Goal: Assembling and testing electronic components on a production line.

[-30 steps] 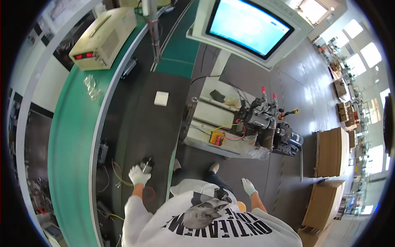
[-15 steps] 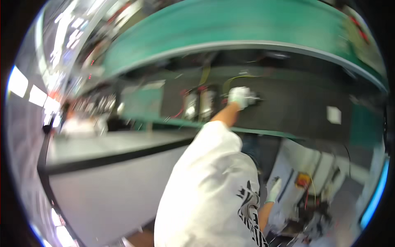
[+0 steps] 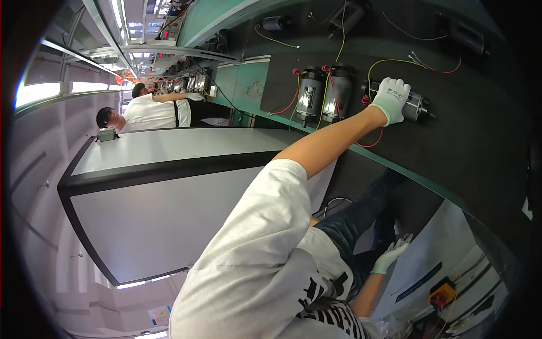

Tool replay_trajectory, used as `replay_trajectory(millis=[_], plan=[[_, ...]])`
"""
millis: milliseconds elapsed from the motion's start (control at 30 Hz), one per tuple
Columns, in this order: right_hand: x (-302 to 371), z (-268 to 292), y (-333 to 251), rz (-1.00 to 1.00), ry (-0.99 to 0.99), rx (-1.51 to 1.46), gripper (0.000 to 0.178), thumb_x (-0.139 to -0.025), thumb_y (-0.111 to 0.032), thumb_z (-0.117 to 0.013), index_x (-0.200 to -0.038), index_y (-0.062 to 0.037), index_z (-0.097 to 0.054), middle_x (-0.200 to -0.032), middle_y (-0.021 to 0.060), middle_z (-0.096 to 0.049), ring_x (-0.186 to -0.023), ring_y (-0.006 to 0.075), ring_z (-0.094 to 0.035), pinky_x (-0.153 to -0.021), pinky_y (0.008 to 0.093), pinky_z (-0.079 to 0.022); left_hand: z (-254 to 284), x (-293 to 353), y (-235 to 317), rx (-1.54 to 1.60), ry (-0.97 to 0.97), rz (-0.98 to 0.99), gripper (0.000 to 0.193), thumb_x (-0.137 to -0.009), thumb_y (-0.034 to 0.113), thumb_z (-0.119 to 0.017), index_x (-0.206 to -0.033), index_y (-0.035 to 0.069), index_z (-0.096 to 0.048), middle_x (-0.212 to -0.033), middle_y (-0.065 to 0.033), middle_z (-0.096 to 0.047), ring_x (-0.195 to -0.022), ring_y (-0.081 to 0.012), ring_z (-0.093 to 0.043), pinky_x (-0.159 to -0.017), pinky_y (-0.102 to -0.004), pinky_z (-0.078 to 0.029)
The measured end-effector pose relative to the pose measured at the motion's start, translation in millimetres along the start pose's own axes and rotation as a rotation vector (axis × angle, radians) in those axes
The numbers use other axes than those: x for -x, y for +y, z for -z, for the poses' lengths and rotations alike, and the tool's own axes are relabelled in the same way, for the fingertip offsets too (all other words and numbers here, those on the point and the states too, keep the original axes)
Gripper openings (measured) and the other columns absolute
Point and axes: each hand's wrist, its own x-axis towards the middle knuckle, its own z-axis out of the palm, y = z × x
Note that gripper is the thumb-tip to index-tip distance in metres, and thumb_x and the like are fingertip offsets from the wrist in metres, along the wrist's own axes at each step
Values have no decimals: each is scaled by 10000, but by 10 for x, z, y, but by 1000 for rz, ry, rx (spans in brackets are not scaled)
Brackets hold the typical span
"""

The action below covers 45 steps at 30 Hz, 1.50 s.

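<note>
My left hand point(image 3: 390, 100), in a white glove, wraps round a dark cylindrical electric motor point(image 3: 416, 107) lying on the black bench mat point(image 3: 451, 152). The motor's silver end and shaft stick out to the right of my fingers. A yellow-green wire and red wires trail from it. Left of that hand, two similar motors, one point(image 3: 310, 95) beside the other point(image 3: 336, 97), lie with their shaft ends toward the near edge. My right hand point(image 3: 391, 255), also gloved, hangs low beside my legs, below the bench edge, fingers spread and nothing in it.
More motors with loose wires, one point(image 3: 466, 37) at far right and another point(image 3: 275, 22) at far left, lie farther back. A grey-white panel with a black frame point(image 3: 169, 169) stands at left. Beyond it a person point(image 3: 152, 113) works at the line. An orange switch box point(image 3: 442, 294) is at lower right.
The view has swung, and the blur is gone. My left hand stays on the motor, now appearing farther right in the picture. The right hand is still low beside my legs.
</note>
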Motion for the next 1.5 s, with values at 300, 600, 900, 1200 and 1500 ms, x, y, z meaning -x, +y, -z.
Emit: replay_trajectory(millis=[300, 600, 900, 1200, 1500], plan=[[-111, 315, 220, -58, 41, -93, 729, -997, -561, -360, -1578, -137, -242, -1628, 108, -238, -1499, 280, -212, -1199, 449, -145, -30, 187, 29, -3, -2, 8, 677, -618, 350, -816, -1175, 55, -570, -1126, -140, -605, -1087, -297, -596, -980, -392, -442], [195, 771, -366, 480, -368, 594, 412, -1051, -293, -392, -1264, -8, -598, -1315, 206, -577, -1233, 328, -533, -1073, 408, -387, 357, 216, -4, 97, 101, -117, 303, -916, 389, -596, -948, 104, -695, -952, -144, -696, -891, -319, -676, -757, -445, -552], [1066, 1420, 497, 354, 514, 353, 443, -999, -367, -537, -1244, -2, -592, -1183, 158, -658, -1075, 272, -638, -947, 366, -492, 763, -232, 1007, 85, 197, -846, 930, -700, 333, -740, -1456, -50, -356, -1522, -234, -348, -1410, -372, -338, -1186, -495, -234], [2748, -128, 1679, -610, 871, -333, 489, -949, -434, -499, -1121, -7, -662, -981, 181, -704, -906, 334, -680, -835, 414, -516, 752, -1343, 3768, 279, 154, -1065, 725, -813, 307, -684, -1431, 28, -427, -1565, -165, -336, -1451, -319, -305, -1174, -467, -256], [2619, -2084, 1397, -597, 802, -581, 491, -978, -435, -430, -1207, -48, -625, -1127, 215, -672, -1012, 341, -661, -852, 473, -508, 951, -1742, 4815, -72, -23, -1052, 714, -881, 453, -567, -1470, 74, -430, -1617, -115, -278, -1509, -257, -215, -1215, -463, -164]])
